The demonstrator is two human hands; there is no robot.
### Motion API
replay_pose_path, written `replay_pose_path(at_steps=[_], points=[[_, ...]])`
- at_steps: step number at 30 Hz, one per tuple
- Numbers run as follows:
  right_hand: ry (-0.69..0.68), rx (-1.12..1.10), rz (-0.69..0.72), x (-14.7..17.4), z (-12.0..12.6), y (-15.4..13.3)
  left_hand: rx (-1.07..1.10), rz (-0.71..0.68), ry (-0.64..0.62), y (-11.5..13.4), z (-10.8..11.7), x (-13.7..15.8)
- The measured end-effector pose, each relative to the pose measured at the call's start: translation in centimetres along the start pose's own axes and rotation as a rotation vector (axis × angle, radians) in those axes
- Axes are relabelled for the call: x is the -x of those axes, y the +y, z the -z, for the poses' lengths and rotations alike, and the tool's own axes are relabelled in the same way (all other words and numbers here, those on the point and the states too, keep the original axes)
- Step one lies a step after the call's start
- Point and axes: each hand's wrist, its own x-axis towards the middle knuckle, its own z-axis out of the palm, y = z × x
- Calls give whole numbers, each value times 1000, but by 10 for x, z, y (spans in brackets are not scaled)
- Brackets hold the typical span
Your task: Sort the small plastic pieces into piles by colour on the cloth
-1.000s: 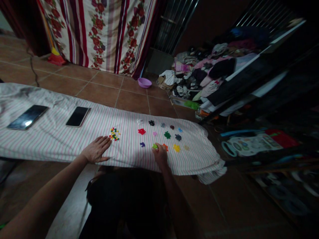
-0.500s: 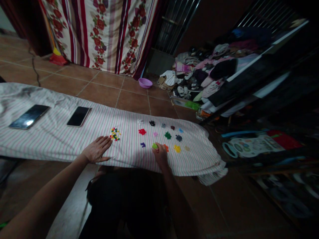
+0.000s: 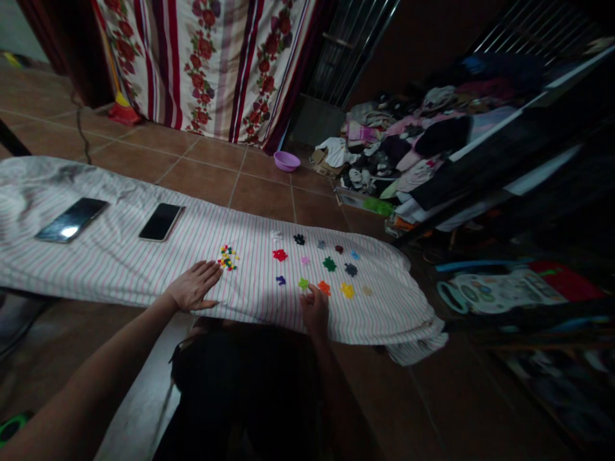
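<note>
- Lime-green cluster of small bead-like pieces: in the near row on the striped cloth, between the dark purple cluster to its left and the orange cluster to its right
- Right hand: just on the near side of the lime-green pieces, thumb and index tips close together; cannot tell whether a piece is pinched there
- Left hand: flat on the cloth, fingers stretched side by side, thumb apart, fingertips beside the mixed multicoloured pile
- Handling: the pieces look like plastic, so probably very light, stiff, hard to break and a little slippery; a careless nudge could scatter them
- Hold: best at the cluster's outer edge, one piece by its sides, between thumb and index tips, pressing lightly
</note>
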Motion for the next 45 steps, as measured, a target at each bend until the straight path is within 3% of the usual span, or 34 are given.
replay_pose_path(at_steps=[6,11,19,24,30,36,45], points=[[52,78,13,9,2,-8,57,25,-10,0,0,0],[3,36,57,13,-2,-23,75,24,-8,-1,-1,0],[-378,-58,202,15,-23,-73,89,26,6,-1,-3,0],[-526,-6,258,10,-47,-104,97,29,-3,0,-1,-1],[-519,-24,325,-2,-82,-130,101,30,-2,0,-1,-1],[-479,51,242,-10,-112,-149,88,26,0,0,-2,0],[-458,184,175,-8,-120,-159,41,10,2,0,-2,0]])
